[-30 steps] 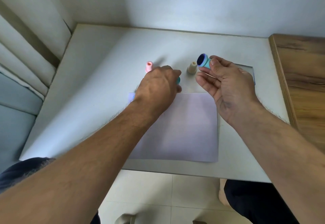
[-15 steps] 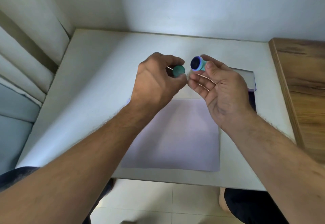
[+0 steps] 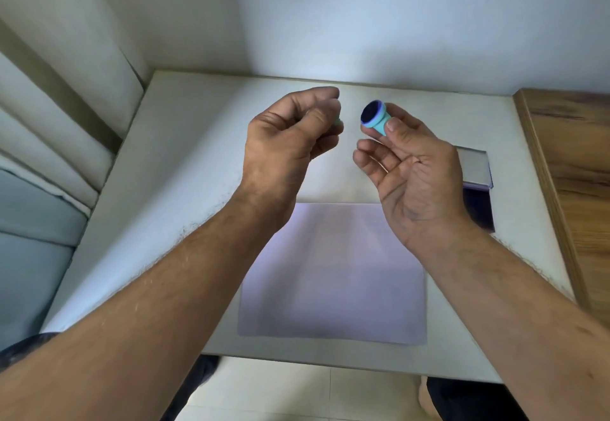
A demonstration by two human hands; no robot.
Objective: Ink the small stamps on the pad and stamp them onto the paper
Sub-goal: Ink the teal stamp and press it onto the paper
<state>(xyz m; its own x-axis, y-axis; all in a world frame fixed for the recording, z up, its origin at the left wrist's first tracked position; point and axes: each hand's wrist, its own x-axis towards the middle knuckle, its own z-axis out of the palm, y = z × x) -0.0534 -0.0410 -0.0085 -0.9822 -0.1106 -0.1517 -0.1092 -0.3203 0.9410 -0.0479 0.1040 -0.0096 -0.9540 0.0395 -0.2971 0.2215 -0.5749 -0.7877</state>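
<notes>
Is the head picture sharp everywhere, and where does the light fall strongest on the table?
Head view: the teal stamp in the right hand is sharp; the left hand fingertips are motion-blurred; the paper looks soft; the table is brightest at its far edge; wide-angle bending at the borders.

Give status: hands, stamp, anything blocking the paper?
Right hand pinches teal stamp, dark face up. Left hand curled round something small, mostly hidden. Both raised over the paper; no marks visible, nothing on it.
</notes>
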